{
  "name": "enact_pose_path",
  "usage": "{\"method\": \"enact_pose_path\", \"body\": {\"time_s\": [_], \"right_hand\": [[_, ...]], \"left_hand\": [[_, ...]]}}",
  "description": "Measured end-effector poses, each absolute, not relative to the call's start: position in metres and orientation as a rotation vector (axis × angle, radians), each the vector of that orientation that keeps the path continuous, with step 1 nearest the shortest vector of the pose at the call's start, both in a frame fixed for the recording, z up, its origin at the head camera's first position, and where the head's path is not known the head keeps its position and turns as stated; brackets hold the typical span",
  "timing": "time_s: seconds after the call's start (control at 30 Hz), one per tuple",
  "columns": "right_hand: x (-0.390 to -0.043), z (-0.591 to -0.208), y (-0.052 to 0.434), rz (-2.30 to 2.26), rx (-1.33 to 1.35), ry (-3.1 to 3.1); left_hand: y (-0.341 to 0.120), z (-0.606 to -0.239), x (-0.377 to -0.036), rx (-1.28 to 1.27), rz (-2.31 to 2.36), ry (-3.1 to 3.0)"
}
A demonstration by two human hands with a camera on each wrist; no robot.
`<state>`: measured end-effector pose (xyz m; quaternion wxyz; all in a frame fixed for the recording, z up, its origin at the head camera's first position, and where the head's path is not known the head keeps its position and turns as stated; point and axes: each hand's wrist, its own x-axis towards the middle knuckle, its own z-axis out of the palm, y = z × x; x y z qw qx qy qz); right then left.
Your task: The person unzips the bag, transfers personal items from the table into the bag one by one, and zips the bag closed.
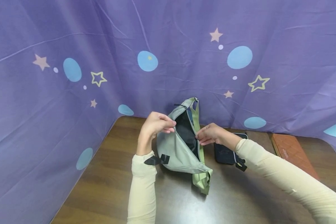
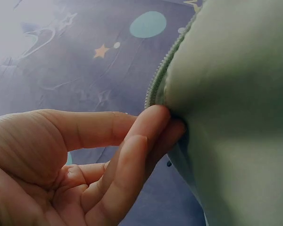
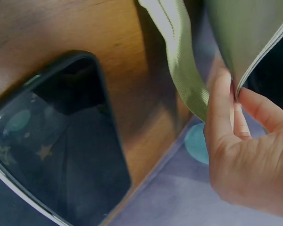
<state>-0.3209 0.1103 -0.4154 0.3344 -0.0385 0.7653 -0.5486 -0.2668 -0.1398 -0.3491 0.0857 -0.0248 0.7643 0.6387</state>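
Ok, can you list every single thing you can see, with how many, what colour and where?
Waist bag: one, grey-green with black lining, table centre, held open.
Bag strap: one, light green, along the bag's right side.
Smartphone: one, black, lying flat right of the bag.
Wallet: one, orange-brown, table's right end.
Table: one, dark brown wood.
Curtain: one, purple with blue ovals and stars, behind and left.
Left hand: pinches the bag's left zipper edge.
Right hand: pinches the bag's right zipper edge.
Sleeves: two, cream.
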Motion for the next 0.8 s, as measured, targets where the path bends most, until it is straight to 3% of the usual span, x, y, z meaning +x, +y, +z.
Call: {"method": "enact_pose_path", "body": {"time_s": [0.8], "right_hand": [[-0.308, -0.427, 0.104, -1.338, -0.069, 1.966]], "left_hand": [[-0.121, -0.37, -0.278, -0.097, 1.89, 2.199]]}}
